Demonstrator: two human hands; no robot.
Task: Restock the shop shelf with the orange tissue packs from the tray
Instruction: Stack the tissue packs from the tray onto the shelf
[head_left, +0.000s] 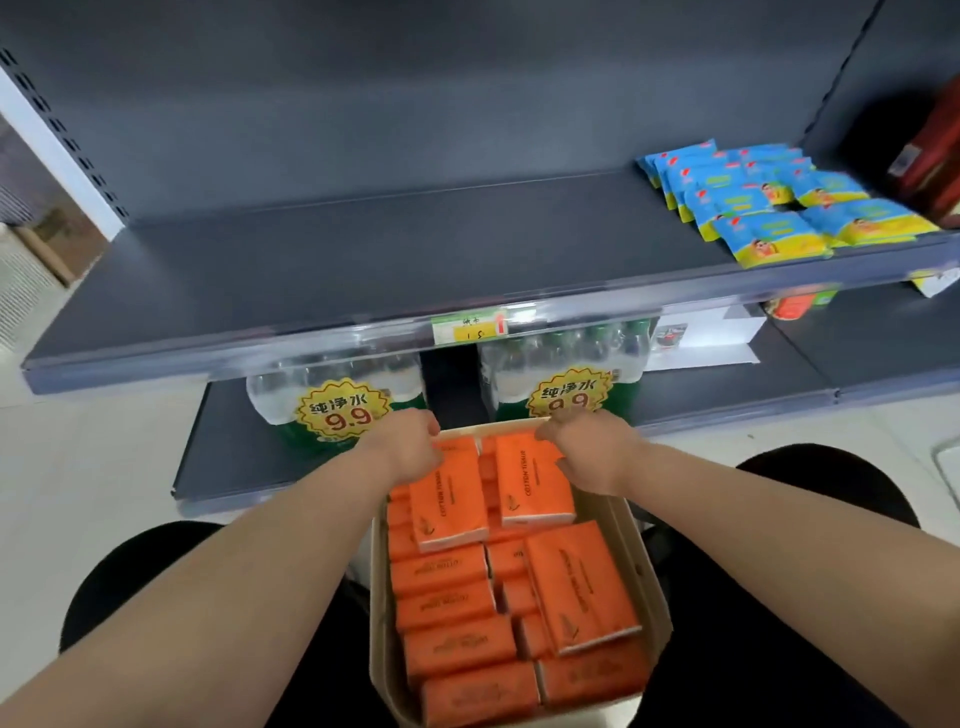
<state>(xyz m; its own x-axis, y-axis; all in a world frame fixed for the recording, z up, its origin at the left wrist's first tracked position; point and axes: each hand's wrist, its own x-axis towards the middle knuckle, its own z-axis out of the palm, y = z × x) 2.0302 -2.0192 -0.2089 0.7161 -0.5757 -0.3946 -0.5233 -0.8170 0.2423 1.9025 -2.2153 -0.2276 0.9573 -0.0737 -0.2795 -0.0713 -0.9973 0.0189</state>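
The shelf (363, 260) stands before you, with blue packets (769, 208) at its right end. Below it the tray (644, 587) is full of orange packs (452, 603). Your left hand (410, 447) curls round the far end of the left pack (449, 504) on top, and your right hand (587, 452) round the right pack (535, 483).

A shop: grey metal shelving (363, 249) carrying a price tag (470, 328), with price-stickered bottled-water packs (337, 389) below.
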